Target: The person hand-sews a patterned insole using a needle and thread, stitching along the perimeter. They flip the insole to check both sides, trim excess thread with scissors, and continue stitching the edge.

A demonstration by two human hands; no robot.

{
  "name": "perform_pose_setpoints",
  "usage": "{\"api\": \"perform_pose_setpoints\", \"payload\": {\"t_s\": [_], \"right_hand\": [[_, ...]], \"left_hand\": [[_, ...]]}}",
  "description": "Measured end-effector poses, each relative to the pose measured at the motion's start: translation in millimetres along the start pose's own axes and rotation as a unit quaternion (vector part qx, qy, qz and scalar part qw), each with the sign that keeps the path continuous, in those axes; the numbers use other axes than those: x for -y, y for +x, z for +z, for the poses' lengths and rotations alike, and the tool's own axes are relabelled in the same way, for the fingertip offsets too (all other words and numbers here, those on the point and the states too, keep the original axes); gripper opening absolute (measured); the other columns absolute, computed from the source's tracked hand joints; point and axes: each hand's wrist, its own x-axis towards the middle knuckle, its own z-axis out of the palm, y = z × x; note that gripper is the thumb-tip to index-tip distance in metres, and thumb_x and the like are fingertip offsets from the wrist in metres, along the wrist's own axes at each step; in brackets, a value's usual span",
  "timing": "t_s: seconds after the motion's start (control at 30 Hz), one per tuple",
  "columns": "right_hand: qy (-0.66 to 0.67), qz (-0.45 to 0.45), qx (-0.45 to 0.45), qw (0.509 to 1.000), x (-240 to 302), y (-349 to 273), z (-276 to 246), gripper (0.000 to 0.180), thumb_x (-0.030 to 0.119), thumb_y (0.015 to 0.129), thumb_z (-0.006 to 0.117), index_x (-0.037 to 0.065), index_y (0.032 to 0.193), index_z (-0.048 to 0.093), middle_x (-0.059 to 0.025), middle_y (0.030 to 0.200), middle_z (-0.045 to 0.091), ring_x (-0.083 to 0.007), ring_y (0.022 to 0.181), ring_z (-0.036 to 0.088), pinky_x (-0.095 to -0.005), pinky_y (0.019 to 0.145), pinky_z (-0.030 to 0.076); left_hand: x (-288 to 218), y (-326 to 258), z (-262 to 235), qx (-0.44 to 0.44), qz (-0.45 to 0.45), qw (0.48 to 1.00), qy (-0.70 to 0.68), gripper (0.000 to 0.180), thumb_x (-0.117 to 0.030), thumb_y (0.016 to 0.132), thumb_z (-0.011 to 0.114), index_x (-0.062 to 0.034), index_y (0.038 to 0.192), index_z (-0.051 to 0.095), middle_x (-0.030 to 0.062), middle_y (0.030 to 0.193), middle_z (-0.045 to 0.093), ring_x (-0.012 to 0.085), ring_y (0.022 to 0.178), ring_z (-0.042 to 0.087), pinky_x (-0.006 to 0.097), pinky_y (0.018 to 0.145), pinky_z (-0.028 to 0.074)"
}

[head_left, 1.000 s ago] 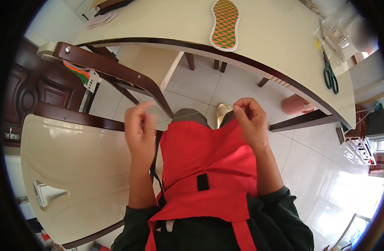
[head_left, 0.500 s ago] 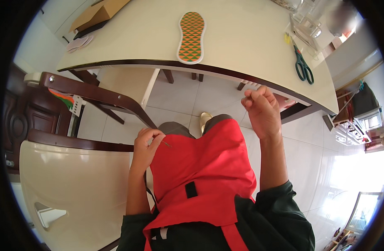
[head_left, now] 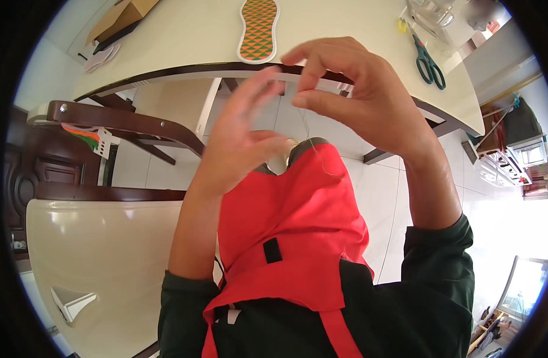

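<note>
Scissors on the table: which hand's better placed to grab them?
Right, I'd judge: the right hand is nearer the scissors, which lie to its right; the left hand is farther away.

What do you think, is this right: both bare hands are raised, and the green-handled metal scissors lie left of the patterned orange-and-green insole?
Not quite: the green-handled metal scissors lie right of the patterned orange-and-green insole, as the head view shows. The bare left hand and bare right hand are indeed raised.
</note>
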Motion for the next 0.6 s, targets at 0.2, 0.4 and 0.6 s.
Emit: {"api": "perform_pose_setpoints", "payload": {"t_s": [0.2, 0.4, 0.6], "right_hand": [[0.319, 0.095, -0.095, 0.938, 17, 21, -38, 0.01, 0.011, 0.093, 0.053, 0.002, 0.09, 0.053, -0.0111, 0.091, 0.062, -0.0068, 0.062, 0.051, -0.0166, 0.05, 0.039], [0.368, 0.076, -0.248, 0.893, -35, -9, -123, 0.016, 0.012, 0.097, 0.047, -0.001, 0.104, 0.052, -0.0022, 0.091, 0.054, -0.0038, 0.067, 0.045, -0.0149, 0.051, 0.035], [0.36, 0.102, -0.288, 0.881, -69, -66, -204, 0.01, 0.011, 0.097, 0.048, 0.001, 0.099, 0.049, -0.0012, 0.086, 0.048, -0.0058, 0.066, 0.041, -0.0164, 0.054, 0.036]], "left_hand": [[9, 13, -28, 0.117, -0.126, 0.98, -0.1, 0.02, -0.02, 0.095, 0.051, -0.0026, 0.096, 0.061, -0.0039, 0.065, 0.048, 0.0055, 0.058, 0.044, 0.019, 0.051, 0.034], [37, 1, -75, 0.051, -0.19, 0.98, -0.03, 0.028, -0.029, 0.096, 0.05, -0.0042, 0.09, 0.062, -0.0064, 0.062, 0.042, 0.0041, 0.055, 0.037, 0.019, 0.051, 0.03], [47, 0, -98, 0.017, -0.22, 0.975, 0.026, 0.029, -0.03, 0.096, 0.05, -0.0045, 0.088, 0.061, -0.0067, 0.062, 0.04, 0.0046, 0.057, 0.036, 0.02, 0.053, 0.032]]}}
